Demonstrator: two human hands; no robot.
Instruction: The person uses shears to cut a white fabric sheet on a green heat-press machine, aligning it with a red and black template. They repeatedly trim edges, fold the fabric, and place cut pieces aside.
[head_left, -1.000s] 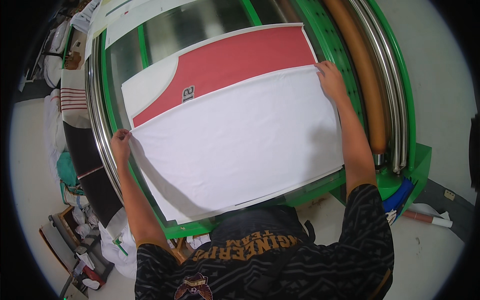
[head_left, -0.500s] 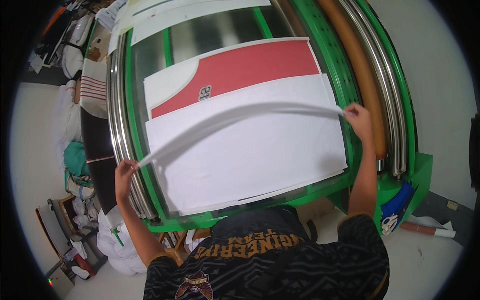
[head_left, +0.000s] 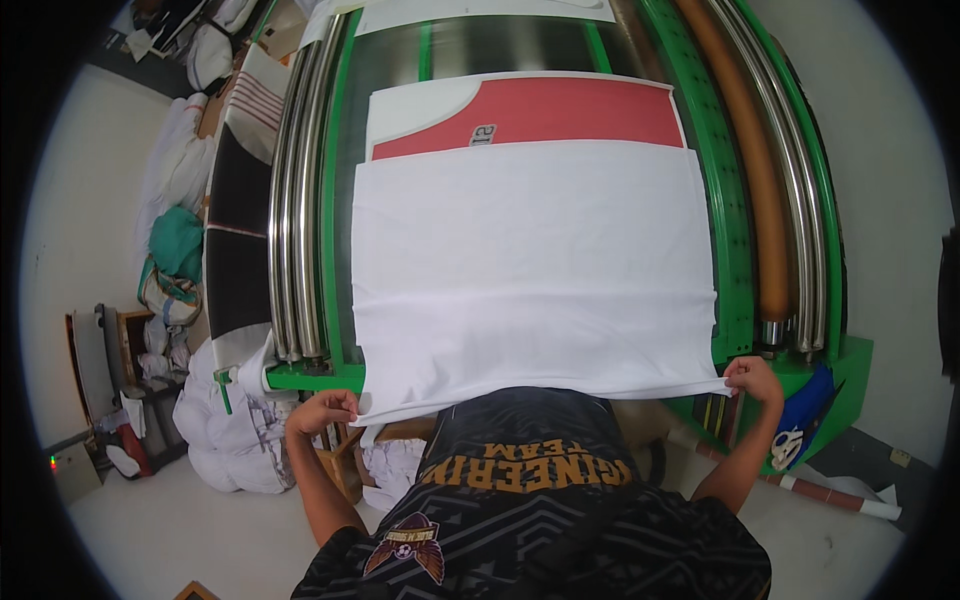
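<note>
A white fabric sheet (head_left: 530,240) lies over the bed of a green-framed roller machine (head_left: 730,250), its near edge hanging past the front frame toward my body. My left hand (head_left: 325,410) pinches the near left corner of that edge, low beside the frame's front. At the near right corner, my right hand (head_left: 752,380) grips the same edge between closed fingers. Beyond the white fabric, a red and white printed sheet (head_left: 580,110) shows along the back, partly covered by it.
Steel rollers (head_left: 300,200) run down both sides, with a brown roller (head_left: 760,200) on the right. At left are fabric rolls (head_left: 170,170), a teal bundle (head_left: 175,240) and white bags (head_left: 230,440). Blue cloth (head_left: 805,400) hangs at the machine's right front; tubes (head_left: 830,497) lie on the floor.
Both hands have come down toward my body, carrying the white fabric's edge from across the red print to beyond the front frame. The view has shifted, showing the machine more squarely.
</note>
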